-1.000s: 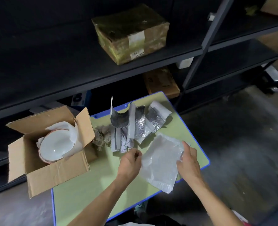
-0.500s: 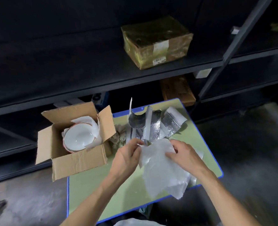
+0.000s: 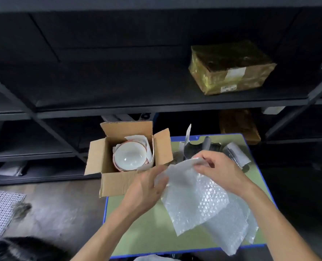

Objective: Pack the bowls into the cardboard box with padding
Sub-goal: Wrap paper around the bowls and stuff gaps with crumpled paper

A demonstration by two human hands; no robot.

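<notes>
The sheet of bubble wrap (image 3: 199, 202) was held up over the green table (image 3: 137, 232), in front of the person. Its upper edge was between the two hands, and the rest hung down and to the right, so its long axis ran from the hands toward the near right corner of the table. The left hand (image 3: 145, 187) pinched the upper left part of the sheet, and the right hand (image 3: 220, 170) pinched the top edge with curled fingers. The cardboard box (image 3: 116, 183) stood just beyond and to the left of the hands, on the far left corner of the table, with its flaps spread and its opening upward. Inside it a white bowl (image 3: 129, 156) lay with its mouth up, and white paper (image 3: 137, 139) was beside it. The left hand was nearer to the box, almost at its front wall. I think the sheet must go left and away from the person to reach the opening. Silver foil pieces (image 3: 233, 153) lay behind the right hand.
</notes>
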